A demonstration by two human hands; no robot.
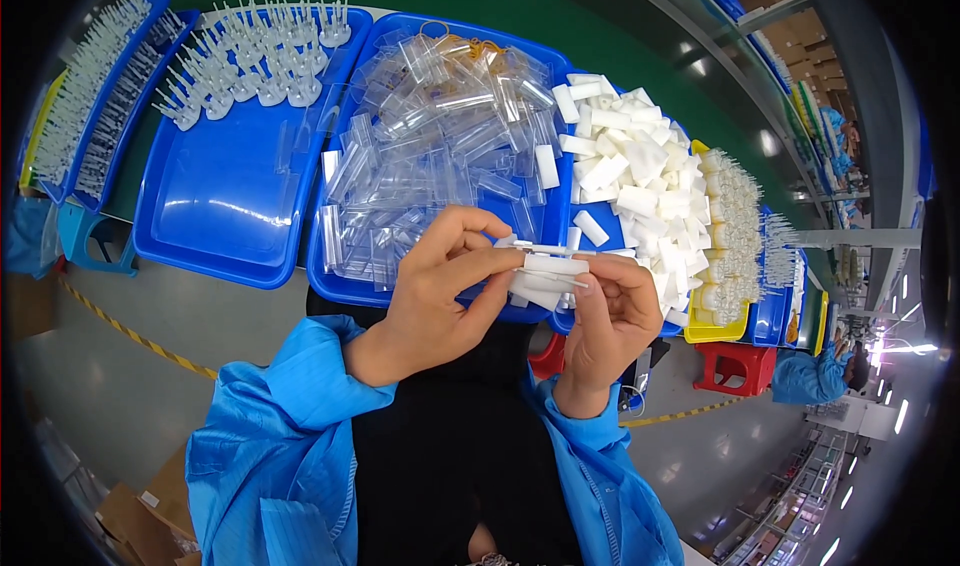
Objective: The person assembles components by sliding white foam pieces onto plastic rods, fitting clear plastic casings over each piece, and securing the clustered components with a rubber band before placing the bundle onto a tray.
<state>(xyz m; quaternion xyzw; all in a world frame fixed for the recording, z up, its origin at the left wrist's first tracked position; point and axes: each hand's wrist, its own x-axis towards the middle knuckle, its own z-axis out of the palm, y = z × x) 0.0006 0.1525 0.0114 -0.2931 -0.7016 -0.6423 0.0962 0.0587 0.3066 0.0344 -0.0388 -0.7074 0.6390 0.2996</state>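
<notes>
Your left hand [450, 281] and right hand [615, 311] pinch white pieces [553, 265] between their fingers; squeeze unevenly and one could slip into the nearby blue tray [540, 58]

Glossy plastic tray [220, 181], shiny clear sleeves [450, 131], matt blocks [640, 161], perhaps foam

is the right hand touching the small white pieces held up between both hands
Touching. The head view shows the right hand pinching the small white pieces at their right end, no gap showing.
</notes>
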